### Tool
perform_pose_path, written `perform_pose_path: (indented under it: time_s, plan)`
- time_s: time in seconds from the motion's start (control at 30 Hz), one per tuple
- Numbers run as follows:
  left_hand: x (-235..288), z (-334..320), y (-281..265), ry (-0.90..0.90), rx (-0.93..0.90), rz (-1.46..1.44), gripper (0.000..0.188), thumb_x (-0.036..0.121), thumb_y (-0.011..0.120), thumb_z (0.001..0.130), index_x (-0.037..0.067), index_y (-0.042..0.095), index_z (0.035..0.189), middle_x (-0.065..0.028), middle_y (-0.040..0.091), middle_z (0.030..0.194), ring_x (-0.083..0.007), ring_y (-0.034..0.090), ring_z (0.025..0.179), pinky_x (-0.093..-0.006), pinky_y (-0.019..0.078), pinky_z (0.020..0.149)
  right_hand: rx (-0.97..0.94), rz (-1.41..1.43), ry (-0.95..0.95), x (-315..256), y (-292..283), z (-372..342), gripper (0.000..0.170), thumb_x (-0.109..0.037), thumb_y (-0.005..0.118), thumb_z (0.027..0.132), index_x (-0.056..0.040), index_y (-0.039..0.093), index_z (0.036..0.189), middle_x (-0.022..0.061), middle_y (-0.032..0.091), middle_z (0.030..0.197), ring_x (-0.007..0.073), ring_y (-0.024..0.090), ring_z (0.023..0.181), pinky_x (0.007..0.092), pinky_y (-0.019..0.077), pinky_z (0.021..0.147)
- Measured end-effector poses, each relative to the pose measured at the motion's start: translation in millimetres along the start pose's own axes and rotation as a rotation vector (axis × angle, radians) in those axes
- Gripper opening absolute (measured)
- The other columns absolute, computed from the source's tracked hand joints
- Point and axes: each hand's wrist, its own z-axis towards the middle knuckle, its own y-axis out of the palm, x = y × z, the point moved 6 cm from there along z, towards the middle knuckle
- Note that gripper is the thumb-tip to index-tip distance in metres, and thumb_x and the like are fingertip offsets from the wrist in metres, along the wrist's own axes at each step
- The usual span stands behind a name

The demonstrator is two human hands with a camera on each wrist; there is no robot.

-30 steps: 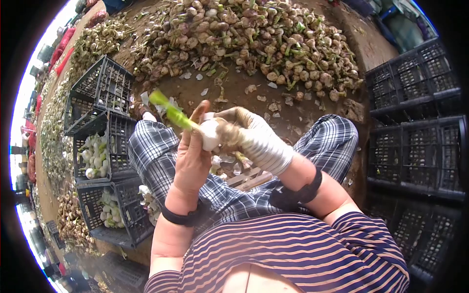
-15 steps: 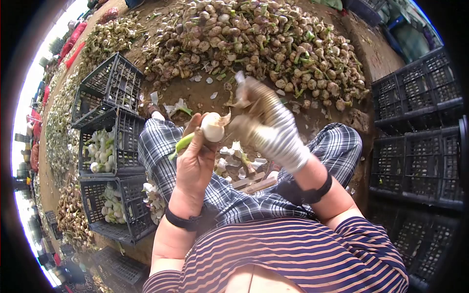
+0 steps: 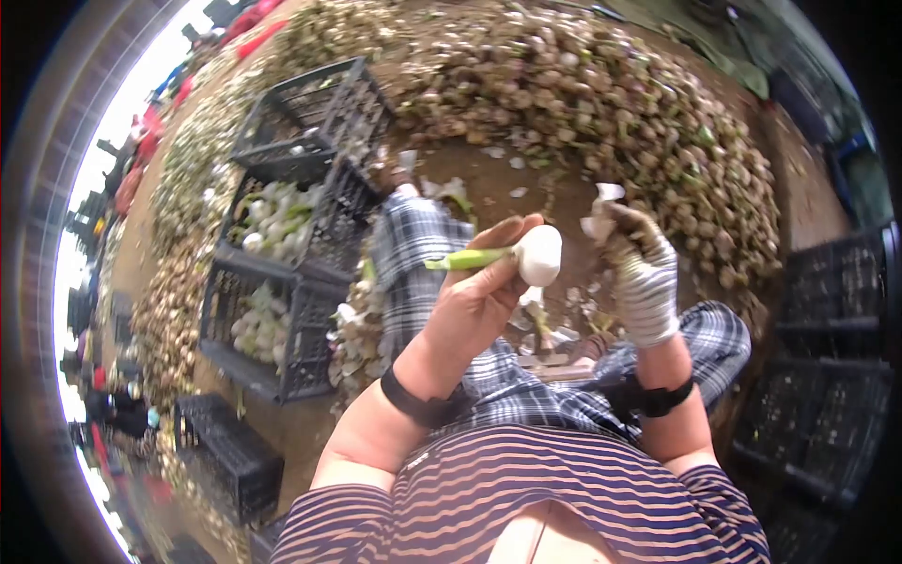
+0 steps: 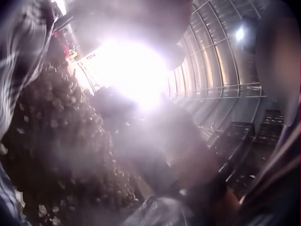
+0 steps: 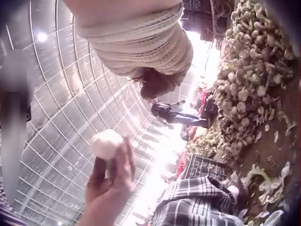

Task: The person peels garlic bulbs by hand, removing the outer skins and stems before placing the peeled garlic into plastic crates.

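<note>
My bare left hand grips a peeled white garlic bulb by its neck. Its short green stem sticks out to the left between thumb and fingers. To the right, apart from the bulb, my gloved right hand is raised and pinches a pale flake of garlic skin. In the right wrist view, the bulb stands above the left hand's fingertips, and the striped glove hangs at the top. Glare washes out most of the left wrist view.
A large heap of unpeeled garlic lies ahead. Black crates stand at my left, one with white bulbs, another with more bulbs. Stacked dark crates are at the right. Skin scraps litter the ground between my knees.
The right hand has pulled away from the bulb to the right, taking skin with it. The bulb looks cleaner and whiter. The head view has shifted leftward.
</note>
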Motion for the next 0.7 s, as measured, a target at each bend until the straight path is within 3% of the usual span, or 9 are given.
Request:
perform_pose_path:
  time_s: [0.1, 0.13, 0.17, 0.2, 0.27, 0.37, 0.53, 0.67, 0.7]
  plan:
    - [67.3, -15.6, -12.3, 0.244, 0.226, 0.358, 0.033, 0.02, 0.053, 0.09, 0.005, 0.051, 0.12, -0.011, 0.054, 0.121, -0.0236, 0.053, 0.109, -0.0363, 0.0464, 0.091, 0.0, 0.079, 0.202, 29.7, -19.5, 9.5, 0.017, -0.012, 0.05, 0.093, -0.0058, 0.058, 0.107, 0.0033, 0.065, 0.093, 0.0076, 0.055, 0.063, 0.022, 0.048, 0.061]
    - [96.9, -29.2, -56.1, 0.346, 0.36, 0.249, 0.035, 0.022, 0.051, 0.089, 0.002, 0.052, 0.118, -0.0121, 0.057, 0.117, -0.0229, 0.055, 0.107, -0.0352, 0.0465, 0.091, -0.071, -0.128, -0.2, 34.7, -15.6, 13.1, 0.015, -0.01, 0.051, 0.092, -0.0046, 0.059, 0.104, 0.0039, 0.065, 0.092, 0.0104, 0.058, 0.072, 0.0237, 0.0485, 0.069]
    - [126.4, -35.4, -50.5, 0.45, 0.457, 0.03, 0.037, 0.024, 0.051, 0.089, 0.0, 0.053, 0.117, -0.0146, 0.058, 0.115, -0.0238, 0.059, 0.101, -0.0353, 0.0495, 0.085, -0.08, -0.267, -0.021, 37.2, -11.2, 6.6, 0.014, -0.004, 0.051, 0.089, -0.0028, 0.06, 0.1, 0.0058, 0.064, 0.092, 0.0137, 0.06, 0.082, 0.0258, 0.0482, 0.076]
    - [166.1, -38.5, -59.2, 0.399, -0.11, -0.054, 0.042, 0.025, 0.053, 0.087, -0.003, 0.051, 0.118, -0.0198, 0.057, 0.115, -0.0268, 0.061, 0.096, -0.037, 0.0521, 0.08, -0.137, -0.297, 0.063, 53.3, -12.7, 3.5, 0.017, 0.002, 0.05, 0.085, -0.0008, 0.059, 0.099, 0.0074, 0.064, 0.091, 0.0148, 0.061, 0.086, 0.0267, 0.0487, 0.077]
    - [240.0, -76.3, -118.5, 0.772, 0.45, -0.155, 0.061, 0.039, 0.048, 0.09, -0.009, 0.04, 0.127, -0.028, 0.048, 0.125, -0.032, 0.059, 0.103, -0.039, 0.0525, 0.08, -0.175, -0.515, 0.077, 69.4, -7.9, -2.4, 0.014, -0.01, 0.058, 0.086, -0.0023, 0.061, 0.096, 0.0072, 0.065, 0.082, 0.0146, 0.062, 0.076, 0.0283, 0.0497, 0.07]
    - [218.9, -40.1, -101.2, 0.557, 0.277, -0.222, 0.062, 0.033, 0.05, 0.09, -0.012, 0.033, 0.129, -0.0255, 0.049, 0.124, -0.0337, 0.051, 0.113, -0.042, 0.0449, 0.096, -0.278, -0.764, 0.133, 120.4, 8.2, -5.7, 0.024, -0.027, 0.057, 0.084, -0.0048, 0.06, 0.092, 0.02, 0.063, 0.082, 0.0374, 0.06, 0.081, 0.0418, 0.0472, 0.071]
    - [112.2, 73.5, -32.1, -0.012, -0.249, -0.04, 0.057, 0.036, 0.039, 0.095, -0.007, 0.034, 0.132, -0.0244, 0.049, 0.125, -0.0331, 0.051, 0.113, -0.0425, 0.0394, 0.1, -0.331, -0.894, 0.377, 150.6, -8.1, 26.7, 0.026, -0.028, 0.056, 0.082, -0.0054, 0.061, 0.094, 0.0199, 0.063, 0.088, 0.0374, 0.06, 0.085, 0.0434, 0.0475, 0.076]
    - [71.3, 132.7, -77.8, -0.186, -0.105, -0.031, 0.053, 0.039, 0.034, 0.096, 0.0, 0.041, 0.131, -0.0213, 0.056, 0.118, -0.0299, 0.056, 0.108, -0.0407, 0.0412, 0.097, -0.098, -1.206, -0.067, 255.8, -86.5, 97.0, 0.051, -0.023, 0.064, 0.074, -0.0052, 0.048, 0.119, 0.0239, 0.06, 0.099, 0.0359, 0.06, 0.092, 0.0406, 0.0477, 0.081]
    - [62.4, 138.3, -85.6, -0.236, -0.094, -0.044, 0.051, 0.039, 0.035, 0.095, 0.001, 0.044, 0.129, -0.0207, 0.057, 0.118, -0.029, 0.057, 0.108, -0.0409, 0.0417, 0.096, -0.044, -1.173, 0.286, 248.5, -115.9, 118.1, 0.058, -0.024, 0.068, 0.072, -0.0044, 0.046, 0.122, 0.0212, 0.059, 0.105, 0.0338, 0.058, 0.099, 0.0393, 0.0472, 0.084]
